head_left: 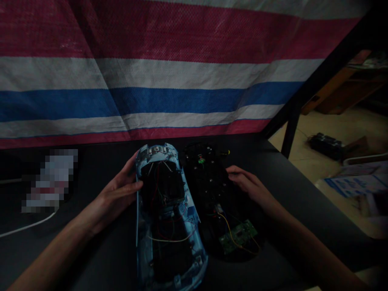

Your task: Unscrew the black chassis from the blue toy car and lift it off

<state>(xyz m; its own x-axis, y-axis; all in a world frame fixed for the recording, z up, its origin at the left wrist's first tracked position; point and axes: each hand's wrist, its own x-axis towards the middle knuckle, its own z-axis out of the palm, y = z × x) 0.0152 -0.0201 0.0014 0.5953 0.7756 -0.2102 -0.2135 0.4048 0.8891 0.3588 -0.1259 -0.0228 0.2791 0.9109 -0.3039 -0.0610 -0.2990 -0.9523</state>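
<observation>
A blue toy car body shell [190, 206] lies upside down, its hollow inside and thin wires facing up. My left hand [121, 186] grips its left edge, thumb over the rim and fingers hidden beneath. Close along its right side is the black toy car chassis [209, 182], with a green circuit board [238, 236] and a yellow wire at its near end. My right hand [245, 182] holds the right edge of the chassis between thumb and fingers. Thin wires run near the gap between shell and chassis; whether they join both is too dark to tell.
Both parts are over a dark tabletop [303, 210]. A blurred-out device [51, 182] with a white cable lies at the left. Behind the table hangs a striped plastic sheet [169, 97]. Boxes and a black object [325, 145] are on the floor at right.
</observation>
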